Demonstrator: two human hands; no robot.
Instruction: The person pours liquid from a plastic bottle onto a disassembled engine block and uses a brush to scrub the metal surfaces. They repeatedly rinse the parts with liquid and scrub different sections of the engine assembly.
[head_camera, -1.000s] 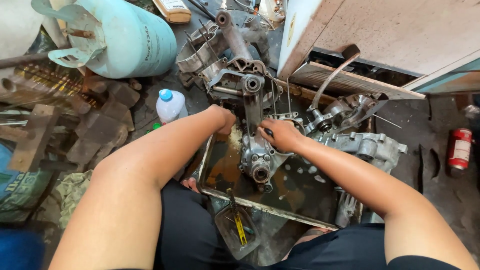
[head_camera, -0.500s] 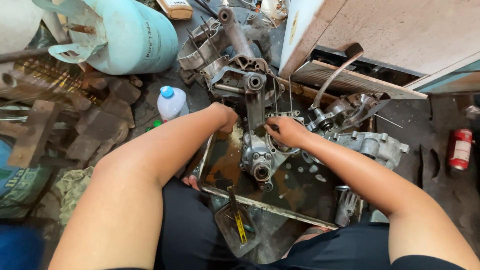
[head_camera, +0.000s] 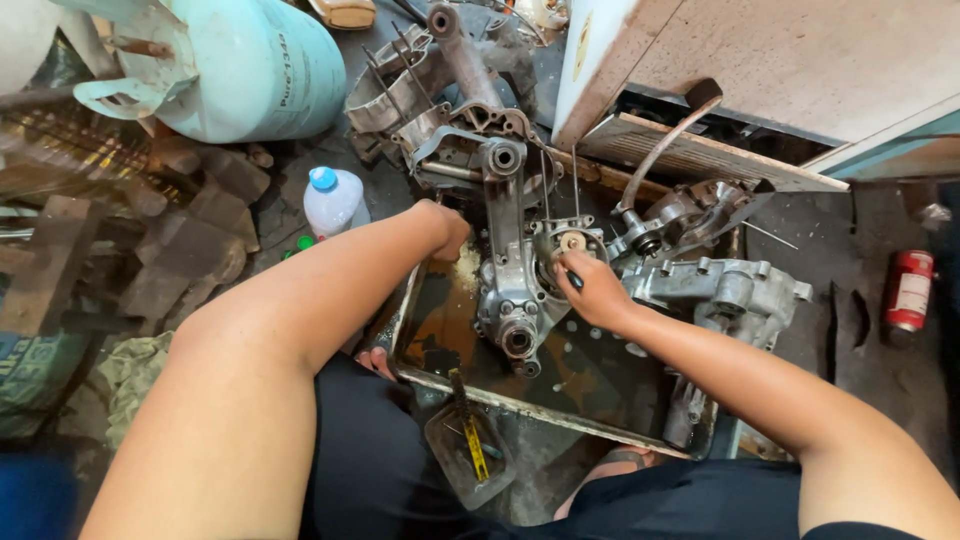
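Engine casing (head_camera: 515, 290) | right hand (head_camera: 592, 290) fingers grip small tool | left hand (head_camera: 445, 228) fingers hidden | red can (head_camera: 908, 290) right

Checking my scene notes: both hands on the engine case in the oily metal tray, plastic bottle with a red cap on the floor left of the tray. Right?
Not quite: the plastic bottle has a blue cap, not red, as the head view shows. The rest holds: the left hand and right hand are on the engine case in the oily metal tray, and the bottle stands on the floor left of it.

Both hands (head_camera: 590, 285) on engine casing (head_camera: 515, 290), oily tray (head_camera: 545, 405).
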